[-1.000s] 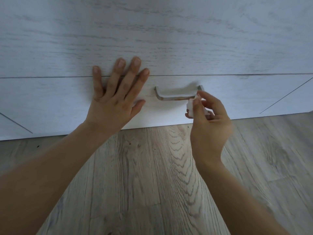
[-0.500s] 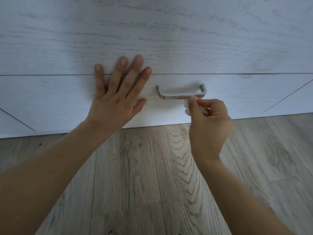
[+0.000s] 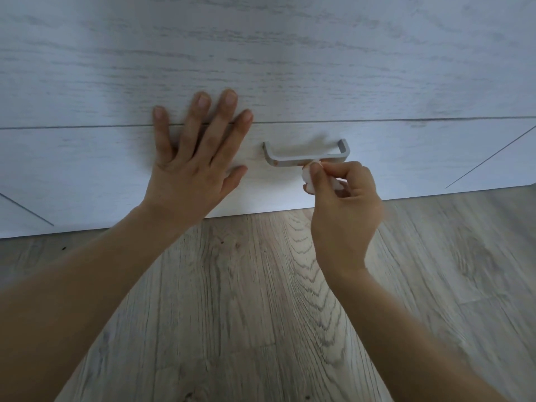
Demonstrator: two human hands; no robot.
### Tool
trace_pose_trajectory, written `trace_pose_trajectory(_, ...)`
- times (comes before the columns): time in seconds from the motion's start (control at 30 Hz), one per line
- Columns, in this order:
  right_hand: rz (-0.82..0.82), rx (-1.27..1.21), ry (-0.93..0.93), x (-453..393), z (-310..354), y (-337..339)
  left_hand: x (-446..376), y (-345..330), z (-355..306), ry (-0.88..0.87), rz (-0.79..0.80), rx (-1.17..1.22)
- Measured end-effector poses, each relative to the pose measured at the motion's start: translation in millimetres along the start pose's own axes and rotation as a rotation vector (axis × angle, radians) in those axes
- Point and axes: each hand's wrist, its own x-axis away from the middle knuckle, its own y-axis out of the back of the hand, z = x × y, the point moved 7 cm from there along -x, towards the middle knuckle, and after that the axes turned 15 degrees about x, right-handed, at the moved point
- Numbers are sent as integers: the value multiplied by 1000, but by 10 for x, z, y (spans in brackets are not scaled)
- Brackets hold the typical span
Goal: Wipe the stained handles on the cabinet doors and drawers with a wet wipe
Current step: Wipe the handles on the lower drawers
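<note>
Two hands: left point(image 3: 191, 172) flat, right point(image 3: 345, 204) pinching.

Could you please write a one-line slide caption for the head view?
Right hand rubs a wet wipe along the drawer handle; left hand lies flat on the drawer front.

The handle point(image 3: 304, 158) is sitting low on the whitewashed drawer front point(image 3: 406, 158), a grey squared U-shaped bar running level, both ends bending back into the wood. The wet wipe point(image 3: 308, 178) is bunched into a small white wad, touching the bar's underside just right of middle.
</note>
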Motion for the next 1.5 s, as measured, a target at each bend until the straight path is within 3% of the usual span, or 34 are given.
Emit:
trace_pose_trajectory(0.33,-25,-60,-130,-5,-57,12,-5,15,11,-2,48,13)
trace_pose_trajectory(0.47,-34,-1,-27,0,27,-20,-3,10,4,3,42,16)
trace_pose_trajectory(0.73,-91,-93,-47,-56,-51,31,-6,7,2,9,47,7)
trace_pose_trajectory(0.9,-7,44,151,90,165,-109,-1,5,-6,10,37,-17)
trace_pose_trajectory(1.1,-80,-41,-47,28,-8,82,-1,28,19,-11,55,13)
trace_pose_trajectory(1.5,-54,-22,118,98,190,-91,-4,20,13,-1,33,-4)
